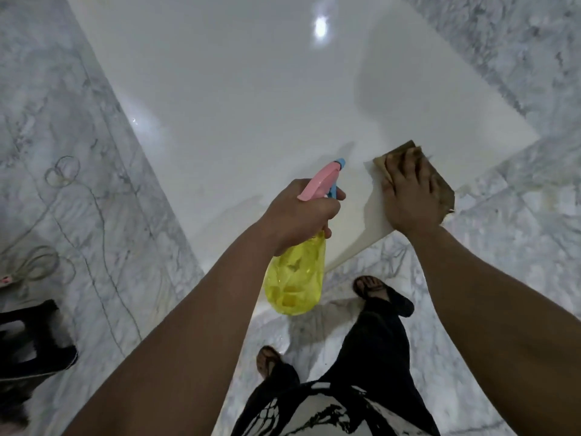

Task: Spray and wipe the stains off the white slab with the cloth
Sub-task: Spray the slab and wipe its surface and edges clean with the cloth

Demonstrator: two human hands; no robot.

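Note:
A large glossy white slab (245, 99) lies flat on the marble floor and fills the upper middle of the view. My left hand (301, 212) grips a yellow spray bottle (295, 278) with a pink and blue trigger head, its nozzle aimed at the slab's near corner. My right hand (412, 196) presses flat on a brown cloth (440, 184) at the slab's near right edge. Faint smears show on the slab close to the nozzle.
Grey-veined marble floor (78, 171) surrounds the slab. A thin looped wire (63, 176) lies on the floor at the left. A black stool (31, 338) stands at the lower left. My feet in black sandals (383, 294) stand just below the slab's corner.

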